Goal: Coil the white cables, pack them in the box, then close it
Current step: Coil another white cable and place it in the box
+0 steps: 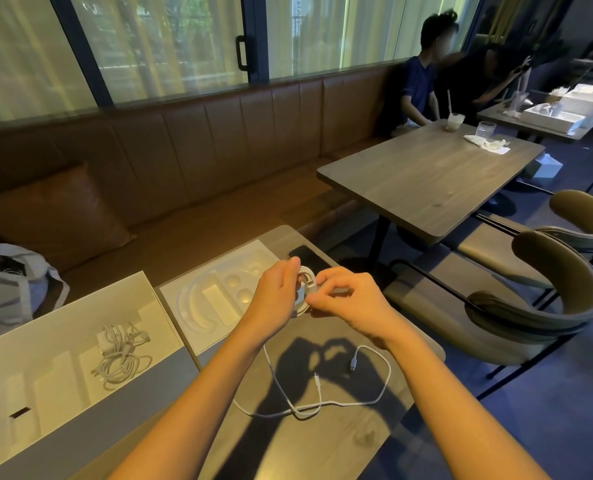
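A small coil of white cable point(306, 279) is pinched between my left hand point(277, 289) and my right hand point(348, 296), above the far part of the table. Its loose tail runs down to the table top. There a second stretch of white cable point(374, 401) lies in a wide loop with two connector ends showing. The open white box point(35, 382) sits at the left with a bundle of coiled white cables point(121, 356) and a charger in one compartment. A white moulded insert tray point(215, 299) lies beyond my left hand.
A dark phone point(308, 256) lies on the table's far edge behind my hands. A grey bag point(11, 282) rests on the brown bench at left. Green chairs point(537, 306) stand right. Another table point(433, 174) with glasses is further right, where people sit.
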Action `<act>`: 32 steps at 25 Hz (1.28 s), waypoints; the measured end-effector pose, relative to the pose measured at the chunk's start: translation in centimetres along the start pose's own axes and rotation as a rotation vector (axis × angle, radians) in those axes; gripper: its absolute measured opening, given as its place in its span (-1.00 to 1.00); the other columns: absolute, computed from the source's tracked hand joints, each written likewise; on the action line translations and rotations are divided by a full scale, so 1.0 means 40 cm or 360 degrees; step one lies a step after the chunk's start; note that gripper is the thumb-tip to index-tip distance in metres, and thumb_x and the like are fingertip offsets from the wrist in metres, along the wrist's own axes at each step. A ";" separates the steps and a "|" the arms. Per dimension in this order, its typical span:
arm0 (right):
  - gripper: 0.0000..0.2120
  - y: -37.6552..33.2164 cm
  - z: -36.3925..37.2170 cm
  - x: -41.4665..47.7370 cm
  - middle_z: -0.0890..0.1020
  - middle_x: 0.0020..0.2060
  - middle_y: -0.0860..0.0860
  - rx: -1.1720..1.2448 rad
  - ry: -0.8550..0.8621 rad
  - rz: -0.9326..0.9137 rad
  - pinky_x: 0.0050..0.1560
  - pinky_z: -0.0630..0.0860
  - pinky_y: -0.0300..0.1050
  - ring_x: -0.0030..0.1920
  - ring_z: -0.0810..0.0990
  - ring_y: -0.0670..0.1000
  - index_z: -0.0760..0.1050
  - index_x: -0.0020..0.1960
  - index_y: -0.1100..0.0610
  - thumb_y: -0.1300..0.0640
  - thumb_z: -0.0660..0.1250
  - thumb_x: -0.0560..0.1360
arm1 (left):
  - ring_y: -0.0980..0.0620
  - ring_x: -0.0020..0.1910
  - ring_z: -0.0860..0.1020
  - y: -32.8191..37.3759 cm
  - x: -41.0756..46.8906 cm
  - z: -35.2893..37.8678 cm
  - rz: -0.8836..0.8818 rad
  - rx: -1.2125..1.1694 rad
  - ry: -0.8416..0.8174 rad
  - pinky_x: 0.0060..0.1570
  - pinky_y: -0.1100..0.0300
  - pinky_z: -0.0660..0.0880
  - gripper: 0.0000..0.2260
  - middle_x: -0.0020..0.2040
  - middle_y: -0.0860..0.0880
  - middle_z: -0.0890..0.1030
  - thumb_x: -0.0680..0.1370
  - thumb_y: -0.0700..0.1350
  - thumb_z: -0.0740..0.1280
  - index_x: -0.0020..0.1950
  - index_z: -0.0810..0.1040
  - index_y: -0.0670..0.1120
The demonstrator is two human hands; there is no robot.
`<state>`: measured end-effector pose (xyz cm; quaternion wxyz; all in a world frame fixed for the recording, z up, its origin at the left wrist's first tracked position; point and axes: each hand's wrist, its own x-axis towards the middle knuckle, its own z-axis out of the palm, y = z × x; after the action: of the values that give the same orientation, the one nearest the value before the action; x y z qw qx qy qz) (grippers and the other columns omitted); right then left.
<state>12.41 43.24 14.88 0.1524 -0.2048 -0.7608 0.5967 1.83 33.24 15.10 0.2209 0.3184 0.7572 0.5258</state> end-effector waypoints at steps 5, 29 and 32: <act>-0.85 -0.007 0.004 -0.002 0.61 -0.06 0.07 -0.0075 0.0243 -0.0014 -0.15 0.65 -0.19 -0.06 0.63 0.00 0.64 -0.17 0.33 0.25 0.50 0.34 | 0.07 -0.23 0.45 0.012 0.004 -0.033 0.0016 -0.0083 -0.0302 -0.22 0.34 0.43 -0.76 -0.23 0.01 0.50 0.63 -0.04 0.09 -0.14 0.49 0.00; -0.91 0.028 0.072 0.036 0.53 -0.12 0.00 -0.0415 0.0517 -0.0111 -0.27 0.54 -0.35 -0.24 0.58 -0.13 0.56 -0.19 0.16 0.22 0.47 0.37 | 0.01 -0.24 0.57 -0.054 0.002 -0.014 -0.0063 0.0209 0.0125 -0.20 0.18 0.60 -0.89 -0.09 -0.06 0.54 0.58 -0.03 0.23 0.03 0.43 -0.05; -0.88 0.021 0.085 0.039 0.50 -0.10 0.00 -0.0513 0.0561 -0.0139 -0.32 0.48 -0.38 -0.27 0.52 -0.15 0.53 -0.22 0.14 0.20 0.48 0.37 | 0.00 -0.18 0.57 -0.050 -0.002 -0.015 0.0014 0.0371 0.0194 -0.16 0.20 0.58 -0.86 -0.05 -0.01 0.53 0.58 -0.02 0.23 0.07 0.44 -0.04</act>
<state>9.56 41.32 13.22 0.2738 -0.2945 -0.8159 0.4154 0.99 32.31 13.42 0.1338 0.3125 0.8238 0.4536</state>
